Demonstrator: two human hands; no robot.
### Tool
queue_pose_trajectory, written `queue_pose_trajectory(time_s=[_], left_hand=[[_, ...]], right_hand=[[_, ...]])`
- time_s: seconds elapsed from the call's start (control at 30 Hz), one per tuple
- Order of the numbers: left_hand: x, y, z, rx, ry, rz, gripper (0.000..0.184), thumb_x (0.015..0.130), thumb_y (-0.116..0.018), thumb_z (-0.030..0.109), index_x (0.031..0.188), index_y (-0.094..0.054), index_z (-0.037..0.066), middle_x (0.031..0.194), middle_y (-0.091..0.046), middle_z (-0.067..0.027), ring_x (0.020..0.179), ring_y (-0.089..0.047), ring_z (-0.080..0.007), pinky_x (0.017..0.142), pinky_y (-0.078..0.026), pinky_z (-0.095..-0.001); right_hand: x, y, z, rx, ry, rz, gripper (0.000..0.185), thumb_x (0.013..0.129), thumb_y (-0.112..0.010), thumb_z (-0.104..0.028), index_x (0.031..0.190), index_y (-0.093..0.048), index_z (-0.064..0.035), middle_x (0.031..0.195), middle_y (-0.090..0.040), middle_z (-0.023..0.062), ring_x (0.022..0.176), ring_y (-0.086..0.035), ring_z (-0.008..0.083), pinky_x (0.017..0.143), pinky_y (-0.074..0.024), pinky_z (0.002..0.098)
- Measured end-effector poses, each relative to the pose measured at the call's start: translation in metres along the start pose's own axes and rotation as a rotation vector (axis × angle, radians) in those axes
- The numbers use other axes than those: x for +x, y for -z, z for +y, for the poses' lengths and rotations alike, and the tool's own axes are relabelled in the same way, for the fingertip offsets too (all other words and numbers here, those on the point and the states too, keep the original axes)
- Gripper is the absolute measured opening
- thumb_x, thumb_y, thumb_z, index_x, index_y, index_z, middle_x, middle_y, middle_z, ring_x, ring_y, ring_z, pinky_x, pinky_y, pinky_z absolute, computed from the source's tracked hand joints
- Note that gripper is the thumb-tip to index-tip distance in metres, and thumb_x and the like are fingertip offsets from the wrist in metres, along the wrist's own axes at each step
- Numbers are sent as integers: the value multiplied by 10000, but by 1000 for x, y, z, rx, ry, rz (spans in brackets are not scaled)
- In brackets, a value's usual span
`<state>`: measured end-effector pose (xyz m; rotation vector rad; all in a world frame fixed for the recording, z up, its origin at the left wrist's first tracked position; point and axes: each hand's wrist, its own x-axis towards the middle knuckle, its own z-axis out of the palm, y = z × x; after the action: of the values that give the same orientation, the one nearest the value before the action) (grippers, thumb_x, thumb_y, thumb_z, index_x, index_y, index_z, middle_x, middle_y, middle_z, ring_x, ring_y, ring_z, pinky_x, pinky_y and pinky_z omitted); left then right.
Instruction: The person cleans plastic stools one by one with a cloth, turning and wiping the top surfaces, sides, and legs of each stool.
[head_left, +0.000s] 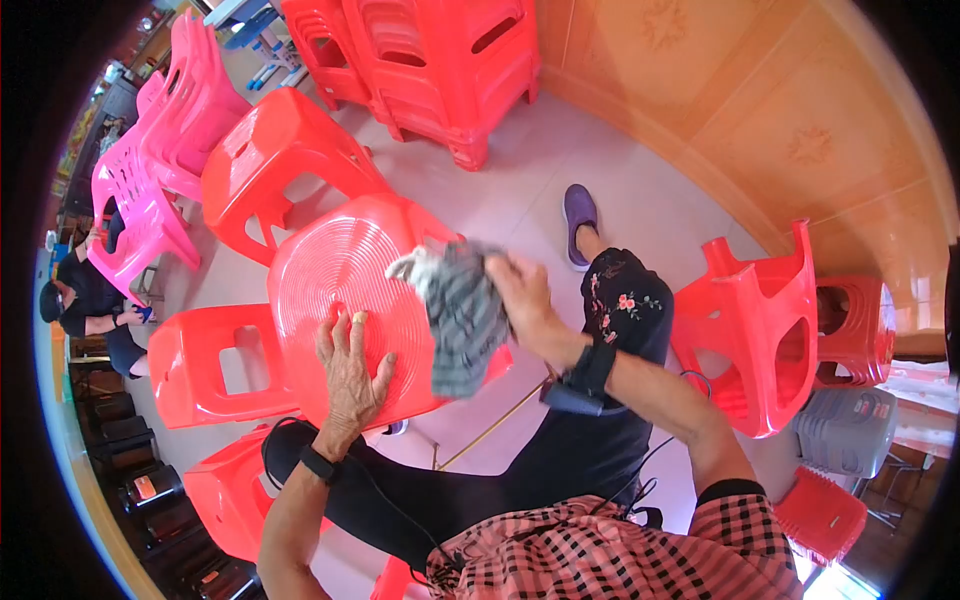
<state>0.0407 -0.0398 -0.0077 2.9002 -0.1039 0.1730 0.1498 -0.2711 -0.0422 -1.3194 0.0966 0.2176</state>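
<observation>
In front of me a red plastic stool shows its round, ridged seat, tilted toward me. My left hand rests on the lower part of that seat, fingers stretched out and apart, with what looks like a bandage on one finger. A crumpled grey striped cloth is gripped in my right hand, whose fingers are closed around its right side. The cloth hangs over the right part of the seat and hides some of it; whether it touches the surface I cannot tell.
Another red stool lies beyond the seat, and one lies to its left. Stacked red stools stand at the back. Pink chairs and a seated person are far left. A red stool lies at right near the tiled wall.
</observation>
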Motion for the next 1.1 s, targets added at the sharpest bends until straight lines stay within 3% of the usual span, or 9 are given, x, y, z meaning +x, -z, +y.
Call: queue_pose_trajectory(time_s=[0.17,0.23,0.37,0.43,0.63,0.73,0.9,1.03,1.1], left_hand=[[-2,2,2,15,34,-61,668,798,-602,340,1341,-349,46,1321,-350,-227,1275,-240,-426,1059,-189,-535],[0,2,3,27,30,-53,679,791,-601,329,1349,-339,43,1309,-354,-226,1273,-237,-430,1054,-187,-542],[-1,-3,-1,18,27,-35,698,753,-630,333,1325,-358,40,1308,-355,-245,1256,-247,-437,1023,-196,-565],[2,-1,1,20,23,-24,704,749,-632,330,1328,-356,41,1313,-353,-246,1256,-249,-435,1025,-193,-562],[2,-3,0,31,24,-15,702,749,-643,311,1330,-357,42,1281,-373,-233,1254,-260,-423,1025,-202,-551],[3,-3,1,33,17,-7,695,760,-639,308,1332,-356,35,1263,-381,-228,1254,-263,-419,1028,-205,-543],[3,-1,5,26,12,-12,686,769,-631,303,1331,-355,22,1258,-382,-227,1257,-258,-423,1034,-204,-539],[3,-1,4,25,34,-21,686,771,-625,309,1334,-355,26,1253,-386,-227,1259,-256,-424,1036,-204,-543],[4,-2,3,33,39,-28,683,772,-623,312,1334,-357,30,1252,-386,-228,1259,-257,-425,1036,-204,-545]], right_hand=[[98,-47,-54,-39,347,-116,282,849,-539,-234,886,-647,24,674,-573,35,643,-501,83,590,-442,294],[143,-63,-56,-540,247,-437,500,833,-582,-363,1132,-584,38,909,-635,107,822,-589,163,756,-474,295],[146,-95,-26,-537,218,-306,714,752,-623,-463,1249,-504,36,1105,-593,228,1036,-578,283,913,-440,345],[141,-94,-24,-485,213,-271,865,694,-659,-488,1335,-406,34,1249,-502,279,1201,-476,345,1029,-353,367],[74,-80,8,-427,430,-15,613,694,-670,-360,1148,-498,15,1056,-544,205,1037,-507,374,907,-418,449],[20,-59,14,-275,297,10,502,752,-655,-276,1140,-497,2,1037,-569,165,1010,-545,312,894,-436,407],[-38,-22,38,376,-86,-127,346,851,-584,-192,1139,-505,-19,949,-614,91,902,-593,164,821,-471,326],[-50,1,91,66,-149,50,343,844,-602,-230,1109,-538,-22,919,-630,94,843,-610,175,782,-488,329],[-51,21,125,-247,-460,44,352,828,-621,-270,1066,-573,-16,891,-648,88,797,-624,186,746,-496,329]])
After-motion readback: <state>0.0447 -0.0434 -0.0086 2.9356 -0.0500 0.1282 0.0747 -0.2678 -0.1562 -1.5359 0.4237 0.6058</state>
